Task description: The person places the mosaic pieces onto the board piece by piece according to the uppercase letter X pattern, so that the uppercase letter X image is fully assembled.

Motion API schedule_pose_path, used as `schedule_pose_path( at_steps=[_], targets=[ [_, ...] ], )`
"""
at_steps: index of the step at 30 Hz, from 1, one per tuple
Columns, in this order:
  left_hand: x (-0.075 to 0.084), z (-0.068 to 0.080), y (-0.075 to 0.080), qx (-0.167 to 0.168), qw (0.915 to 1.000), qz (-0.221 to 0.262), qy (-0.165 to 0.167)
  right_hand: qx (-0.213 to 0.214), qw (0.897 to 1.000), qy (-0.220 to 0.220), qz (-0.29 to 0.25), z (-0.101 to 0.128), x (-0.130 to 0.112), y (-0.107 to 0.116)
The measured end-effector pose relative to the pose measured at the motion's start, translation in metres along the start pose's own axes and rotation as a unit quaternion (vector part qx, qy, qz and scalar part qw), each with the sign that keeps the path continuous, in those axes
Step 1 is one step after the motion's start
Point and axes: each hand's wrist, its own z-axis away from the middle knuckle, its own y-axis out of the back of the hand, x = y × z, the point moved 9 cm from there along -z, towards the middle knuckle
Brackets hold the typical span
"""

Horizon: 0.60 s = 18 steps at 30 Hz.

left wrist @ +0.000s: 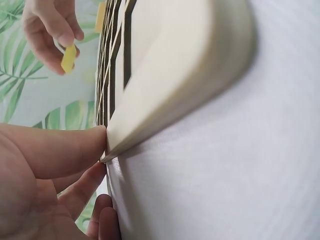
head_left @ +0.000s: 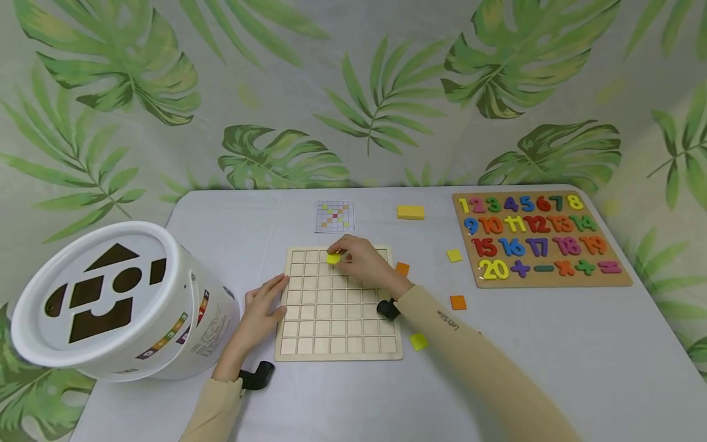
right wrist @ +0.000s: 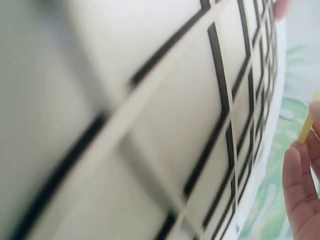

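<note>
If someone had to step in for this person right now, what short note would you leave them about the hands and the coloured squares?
Right hand: pinches a yellow tile over the top row of the wooden grid board.
Left hand: open, fingers resting against the board's left edge, steadying it.
Things: pattern card lies beyond the board. Loose tiles lie right of the board: two orange, two yellow; a yellow block sits farther back.
Done: no tile seated in any cell that can be seen; the hand hides a few.
Left: probably seat this tile, then fill the cells to match the card.
</note>
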Motion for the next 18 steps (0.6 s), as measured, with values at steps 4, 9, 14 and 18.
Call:
schedule_pose_path(
  at_steps=[4,9,14,18],
  targets=[
    [-0.001,0.0,0.0,-0.001,1.0,0.002,0.007,-0.022,1.0,-0.005,0.011,-0.012,-0.003,-0.017],
    [-0.002,0.0,-0.001,-0.005,0.9999,0.0,0.01,-0.046,0.998,0.009,0.041,-0.023,-0.009,-0.032],
    [-0.003,0.0,0.0,0.001,1.0,-0.005,0.007,-0.072,0.995,0.011,0.064,-0.03,-0.015,-0.042],
    [-0.004,-0.001,0.0,0.001,1.0,-0.002,0.009,-0.085,0.991,0.017,0.104,-0.033,-0.018,-0.047]
  ],
)
